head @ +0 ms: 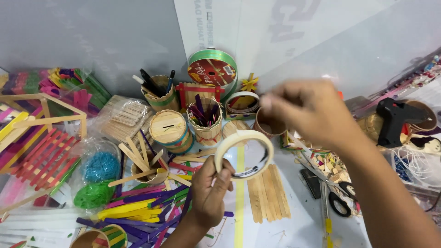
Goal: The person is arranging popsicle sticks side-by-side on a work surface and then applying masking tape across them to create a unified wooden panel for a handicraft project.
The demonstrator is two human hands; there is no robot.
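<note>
**Inspector:** What did the hands hold?

**Clerk:** The left hand [209, 193] gripped a roll of pale masking tape [243, 154], a smooth ring held upright above the table, thumb and fingers closed on its lower rim. The right hand [305, 112] hung just above the roll, blurred, fingertips pinched together; whether they held a tape end could not be told.

**Inspector:** Materials beneath?

**Clerk:** A row of plain wooden craft sticks [268, 193] lay side by side, flat, just under the roll. A loose heap of coloured craft sticks [142, 206], purple, yellow and pink, lay left of the wrist.

**Inspector:** Containers?

**Clerk:** A round stick-walled cup [205, 121] stood holding dark sticks; a second stick-walled cup [158, 94] held pens. A slotted cylindrical stick box [170, 131] stood between them.

**Inspector:** Surroundings?

**Clerk:** A green ribbon spool [212, 71] stood against the wall. A black glue gun [395, 117] rested at right, and black-handled scissors [337, 195] lay near the right forearm, which covered part of the clutter.
</note>
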